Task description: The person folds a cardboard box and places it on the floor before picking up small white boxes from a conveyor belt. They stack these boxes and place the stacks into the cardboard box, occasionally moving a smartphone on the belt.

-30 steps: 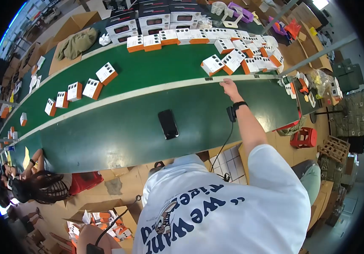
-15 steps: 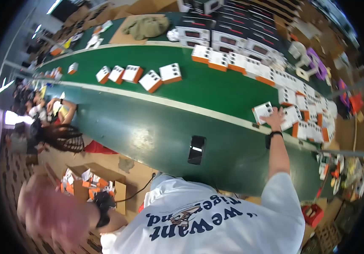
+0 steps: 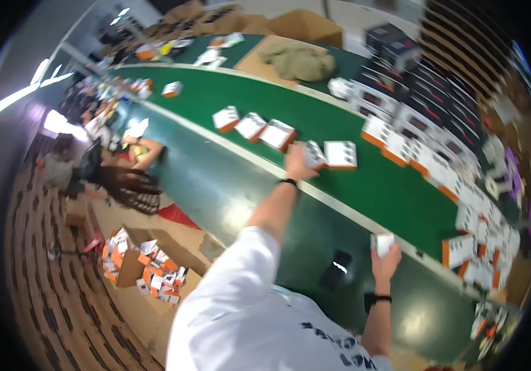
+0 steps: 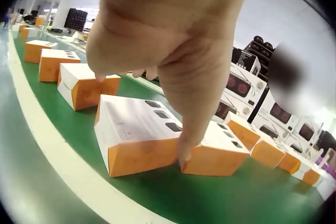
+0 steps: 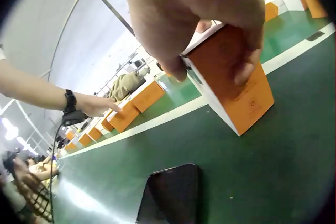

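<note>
My left hand (image 3: 299, 162) reaches over the green belt (image 3: 364, 191), spanning a white-and-orange box (image 4: 139, 121). Its straight thumb points down into the gap beside another such box (image 4: 215, 150); the other fingers extend over the far side, mostly hidden. On the table, my right hand (image 3: 386, 260) grips a second white-and-orange box (image 5: 231, 85) by its sides, the box tilted and its orange face towards the right wrist camera. A black phone (image 3: 336, 270) lies on the dark green table (image 5: 121, 176) close to my right hand.
Several similar boxes (image 3: 250, 126) line the belt to the left, and a larger cluster (image 3: 479, 229) crowds its right end. Behind stand stacked black-and-white cartons (image 3: 426, 102). Another person (image 3: 126, 179) sits at the table on the left, near an open carton of boxes (image 3: 160, 272).
My right hand has picked a box from the right cluster and brought it over the table. My left hand has come into view at the row of boxes. The head view has turned left.
</note>
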`<state>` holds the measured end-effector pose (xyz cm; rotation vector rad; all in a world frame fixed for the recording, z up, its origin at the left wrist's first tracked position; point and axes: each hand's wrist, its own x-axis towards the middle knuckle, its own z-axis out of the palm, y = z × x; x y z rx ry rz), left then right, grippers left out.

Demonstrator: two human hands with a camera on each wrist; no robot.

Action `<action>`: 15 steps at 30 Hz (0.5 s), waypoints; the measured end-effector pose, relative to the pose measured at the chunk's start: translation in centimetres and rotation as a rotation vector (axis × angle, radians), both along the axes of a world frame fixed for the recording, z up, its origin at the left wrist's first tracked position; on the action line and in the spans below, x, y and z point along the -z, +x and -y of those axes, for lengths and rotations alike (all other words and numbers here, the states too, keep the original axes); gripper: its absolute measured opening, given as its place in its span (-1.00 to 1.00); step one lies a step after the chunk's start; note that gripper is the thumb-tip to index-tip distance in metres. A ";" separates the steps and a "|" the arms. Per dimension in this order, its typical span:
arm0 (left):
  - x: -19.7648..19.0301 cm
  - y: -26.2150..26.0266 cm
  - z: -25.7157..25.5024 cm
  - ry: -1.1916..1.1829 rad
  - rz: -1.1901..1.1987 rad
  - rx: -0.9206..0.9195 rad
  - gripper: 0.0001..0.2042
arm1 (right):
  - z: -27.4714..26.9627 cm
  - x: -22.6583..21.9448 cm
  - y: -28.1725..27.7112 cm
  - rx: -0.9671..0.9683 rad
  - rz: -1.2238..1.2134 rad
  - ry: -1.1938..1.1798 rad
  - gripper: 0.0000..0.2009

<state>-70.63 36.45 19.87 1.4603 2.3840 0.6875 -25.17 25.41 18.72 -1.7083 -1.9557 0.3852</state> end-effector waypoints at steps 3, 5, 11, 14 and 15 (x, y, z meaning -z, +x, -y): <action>3.2 1.4 -2.0 -0.135 -0.190 0.021 0.29 | 0.3 0.3 -3.1 0.111 -0.218 -0.207 -0.44; 3.1 1.4 -2.8 -0.208 -0.177 0.023 0.26 | -1.3 -0.2 -4.4 0.153 -0.211 -0.250 -0.44; -2.3 2.8 5.2 0.136 0.263 0.158 0.10 | -3.8 0.5 -8.9 0.061 -0.303 -0.355 -0.44; -1.7 5.2 12.0 0.392 0.347 0.470 -0.04 | -2.1 0.8 -14.4 -0.106 -0.328 -0.391 -0.49; -1.9 6.3 13.2 0.279 0.472 0.518 -0.12 | -1.1 2.3 -14.7 -0.246 -0.282 -0.337 -0.55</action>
